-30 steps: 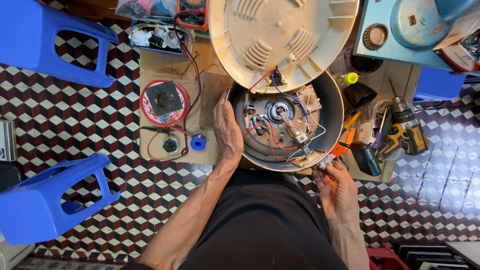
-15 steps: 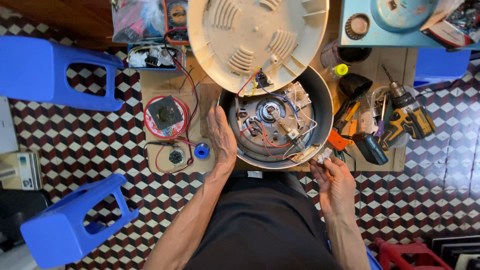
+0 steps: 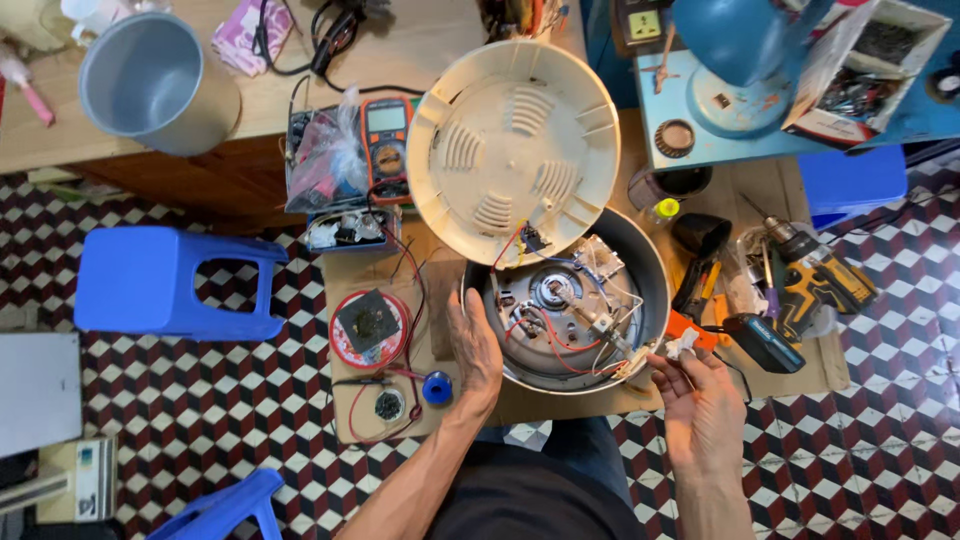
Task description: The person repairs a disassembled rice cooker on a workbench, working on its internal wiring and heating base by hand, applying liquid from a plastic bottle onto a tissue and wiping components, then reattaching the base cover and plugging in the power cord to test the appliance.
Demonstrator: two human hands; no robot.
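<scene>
While the left hand (image 3: 476,352) lay flat, fingers spread, on the open cooker body (image 3: 640,262) at its 9 o'clock rim, apparently to steady it, the right hand (image 3: 700,400) at 4 o'clock pinched a small white connector (image 3: 684,343) off the exposed wiring (image 3: 560,335).

Bare forearms, no sleeves or gloves, left hand (image 3: 477,350), right hand (image 3: 705,415), black top

You have a round metal cooker body (image 3: 575,310) lying upturned on the low board, wiring exposed, its cream base plate (image 3: 515,145) tilted open behind.
</scene>
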